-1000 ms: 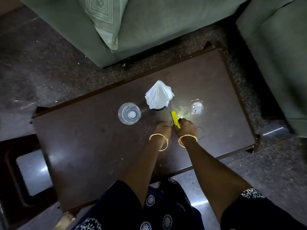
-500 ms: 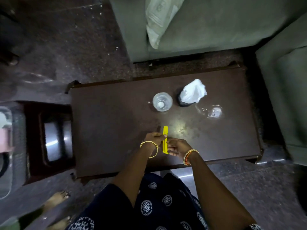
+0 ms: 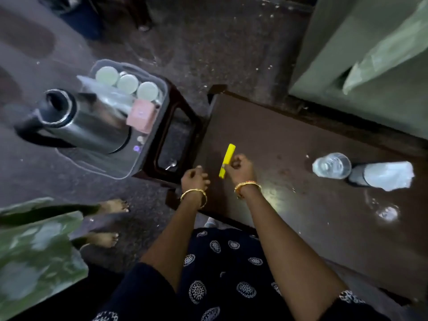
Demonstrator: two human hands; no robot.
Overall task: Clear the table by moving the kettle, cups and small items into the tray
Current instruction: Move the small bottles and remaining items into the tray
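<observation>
Since 0.5 s ago, yellow item [image 3: 227,160] transferred from left hand [image 3: 194,177] to right hand [image 3: 238,167], pinched above tabletop [image 3: 289,158] left end. Left hand's grip curled, nothing held. Tray [image 3: 148,144] with kettle [image 3: 76,121] lies left; cup [image 3: 331,168] stands at right on tabletop.

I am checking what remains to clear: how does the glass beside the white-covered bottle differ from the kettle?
The glass is clear and small; the kettle is shiny metal, much larger, with a black handle. The glass stands on the table; the kettle already sits in the tray. Neither hand touches either.
</observation>
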